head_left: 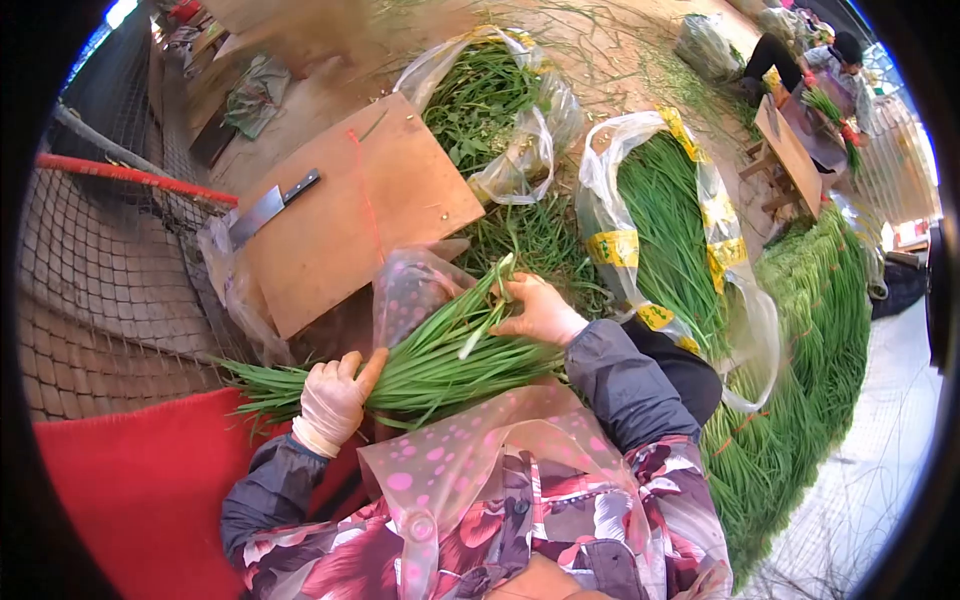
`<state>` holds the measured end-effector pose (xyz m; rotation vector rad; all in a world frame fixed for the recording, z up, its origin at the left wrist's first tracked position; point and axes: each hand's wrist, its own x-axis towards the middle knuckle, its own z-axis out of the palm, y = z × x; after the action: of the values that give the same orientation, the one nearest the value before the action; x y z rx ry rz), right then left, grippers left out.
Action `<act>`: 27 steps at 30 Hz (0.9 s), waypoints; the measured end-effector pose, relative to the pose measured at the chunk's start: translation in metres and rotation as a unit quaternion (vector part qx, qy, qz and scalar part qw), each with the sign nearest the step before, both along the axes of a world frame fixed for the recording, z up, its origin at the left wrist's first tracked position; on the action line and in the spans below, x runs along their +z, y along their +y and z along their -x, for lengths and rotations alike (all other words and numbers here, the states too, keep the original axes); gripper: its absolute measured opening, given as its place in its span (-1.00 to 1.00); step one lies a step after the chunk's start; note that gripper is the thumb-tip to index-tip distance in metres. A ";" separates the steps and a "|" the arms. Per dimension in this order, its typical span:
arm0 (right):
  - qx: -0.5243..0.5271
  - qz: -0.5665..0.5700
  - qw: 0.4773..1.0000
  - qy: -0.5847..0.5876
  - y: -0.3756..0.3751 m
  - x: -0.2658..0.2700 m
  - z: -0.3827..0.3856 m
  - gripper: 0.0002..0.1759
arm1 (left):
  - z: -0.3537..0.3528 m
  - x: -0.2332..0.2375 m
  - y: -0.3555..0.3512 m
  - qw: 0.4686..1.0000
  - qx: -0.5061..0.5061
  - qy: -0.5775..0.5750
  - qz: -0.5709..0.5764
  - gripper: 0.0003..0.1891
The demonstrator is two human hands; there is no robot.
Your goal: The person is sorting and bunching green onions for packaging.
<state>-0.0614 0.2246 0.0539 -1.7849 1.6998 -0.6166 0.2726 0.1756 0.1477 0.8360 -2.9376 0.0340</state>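
A bunch of long green garlic chives [455,350] lies across my lap over a clear apron with pink dots [470,430]. My left hand [335,398], in a pale glove, is wrapped round the leafy end of the bunch at the left. At the other end my right hand [540,312] is closed with thumb and fingers on some stalks, whose pale tips stick up beside the fingers. Part of the right fingers is hidden by the leaves. Just beyond the bunch stands a wooden board [350,205] with a cleaver [268,212] lying on it.
An open plastic bag [545,160] of loose greens is ahead; another bag with yellow tape [612,250] holds chives at right. Tied chives [790,400] are piled along my right. Red cloth [140,490] and netting [110,290] lie left. A person [845,75] sits far right.
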 end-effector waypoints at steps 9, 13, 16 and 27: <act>-0.332 -0.128 0.771 -0.529 -0.003 -0.009 0.014 -0.73 | -0.006 -0.008 -0.003 0.992 0.061 -0.023 -0.109 -0.29; -0.479 -0.015 0.766 -0.429 0.003 0.000 0.102 -0.70 | -0.020 -0.022 -0.006 0.983 0.072 -0.011 -0.167 -0.28; -0.500 0.150 0.716 -0.463 0.008 -0.001 0.183 -0.63 | -0.027 -0.034 -0.006 0.984 0.068 0.019 -0.164 -0.30; -0.098 -0.330 0.898 -0.274 -0.016 0.023 0.054 -0.49 | -0.023 -0.045 -0.017 0.987 0.034 0.042 -0.153 -0.33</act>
<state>-0.1151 0.2087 0.0766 -0.8642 1.4482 -0.4786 0.2953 0.1587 0.1031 0.9473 -2.8752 -0.4471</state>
